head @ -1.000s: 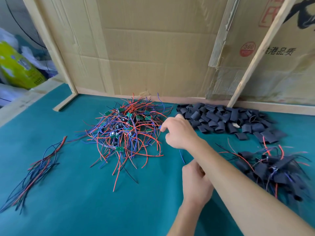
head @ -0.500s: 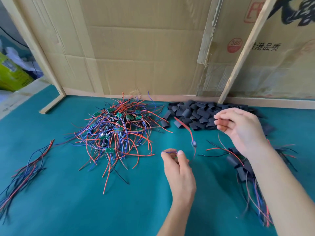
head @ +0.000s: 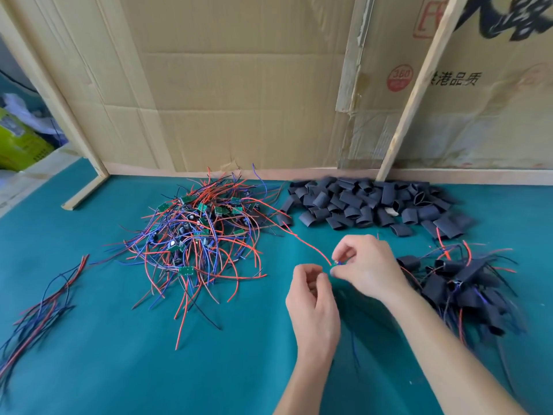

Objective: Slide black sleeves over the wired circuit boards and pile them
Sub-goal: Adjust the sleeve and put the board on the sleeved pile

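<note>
My left hand (head: pixel 314 298) and my right hand (head: pixel 369 265) meet over the teal table (head: pixel 119 369). Between their fingertips is one small wired circuit board (head: pixel 334 264). Both hands pinch it. Its red wire (head: pixel 302 241) trails up and left, and a blue wire (head: pixel 354 348) hangs below the hands. I cannot tell whether a sleeve is in my right fingers. The tangled pile of bare wired boards (head: pixel 203 232) lies to the left. Loose black sleeves (head: pixel 368 205) are heaped behind the hands. Sleeved boards (head: pixel 460 286) are piled at the right.
A bundle of loose red, blue and black wires (head: pixel 39 310) lies at the far left. A cardboard wall (head: pixel 239 100) with a slanted wooden strut (head: pixel 419 85) closes the back. A wooden frame foot (head: pixel 83 193) sits at the back left.
My right hand left the wire pile, passed over the black sleeves, then came back to meet my left hand. The left hand lifted a wired board, now pinched by both.
</note>
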Demonstrator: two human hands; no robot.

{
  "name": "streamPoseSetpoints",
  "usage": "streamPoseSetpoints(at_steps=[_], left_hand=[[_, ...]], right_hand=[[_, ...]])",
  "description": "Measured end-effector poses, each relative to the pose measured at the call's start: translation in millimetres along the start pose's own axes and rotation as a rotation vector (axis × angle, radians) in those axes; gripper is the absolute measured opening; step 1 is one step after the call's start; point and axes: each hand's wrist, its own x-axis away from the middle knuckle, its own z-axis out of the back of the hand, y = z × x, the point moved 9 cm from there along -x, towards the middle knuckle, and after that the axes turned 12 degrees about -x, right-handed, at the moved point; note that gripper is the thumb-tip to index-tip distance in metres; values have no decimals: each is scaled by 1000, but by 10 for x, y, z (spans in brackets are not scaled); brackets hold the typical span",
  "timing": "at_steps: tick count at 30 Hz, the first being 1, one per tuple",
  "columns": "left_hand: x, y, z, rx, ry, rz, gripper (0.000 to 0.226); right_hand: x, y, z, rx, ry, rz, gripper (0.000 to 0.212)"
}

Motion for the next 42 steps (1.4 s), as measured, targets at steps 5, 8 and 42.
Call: streamPoseSetpoints(at_steps=[5,8,42], left_hand=[[15,87,-125,52,-157,-28,29],[-4,75,-75,7,-134,-36,36],[18,71,-191,-23,-189,-66,35]], right_hand=[[228,-267,106,-157,-24,154,25],[372,-314,-164,-314,-313,138,29],[379,152,-179,-1028,-17,4,18]])
